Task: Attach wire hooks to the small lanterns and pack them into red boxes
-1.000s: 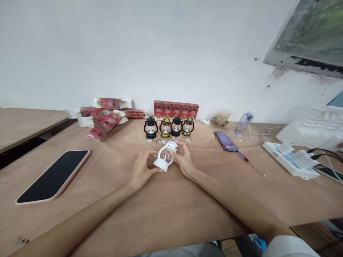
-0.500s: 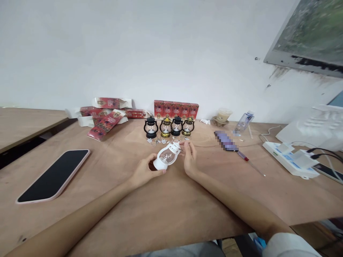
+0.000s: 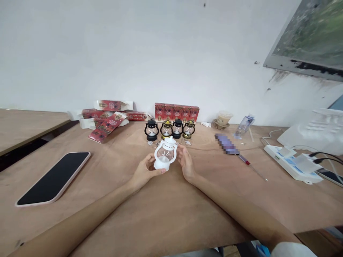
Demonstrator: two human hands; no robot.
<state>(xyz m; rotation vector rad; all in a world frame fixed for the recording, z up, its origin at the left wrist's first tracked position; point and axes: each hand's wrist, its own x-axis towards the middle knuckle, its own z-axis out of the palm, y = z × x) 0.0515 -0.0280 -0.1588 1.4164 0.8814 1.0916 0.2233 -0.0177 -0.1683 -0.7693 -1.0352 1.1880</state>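
A small white lantern (image 3: 165, 154) with a clear globe is held above the table, tilted slightly to the right. My left hand (image 3: 146, 169) grips it by the base, thumb in front. On its right side, my right hand (image 3: 187, 162) has its fingers extended beside the lantern's handle; whether they touch it is hard to make out. Behind the white lantern stand a black lantern (image 3: 151, 130), a gold one (image 3: 166, 130), another black lantern (image 3: 177, 129) and another gold one (image 3: 189, 130). Small metal and white pieces (image 3: 188, 142) lie in front of them.
Red boxes (image 3: 177, 113) stand in a row by the wall, with opened boxes (image 3: 108, 126) piled to their left. A phone (image 3: 55, 178) lies at left. Rightward are a drink cup (image 3: 224, 118), a bottle (image 3: 244, 125), a screwdriver (image 3: 252, 167) and a power strip (image 3: 292, 164).
The white lantern has turned from a strong rightward tilt to nearly upright in my left hand. My right hand's fingers have moved from its top to beside it, opening out.
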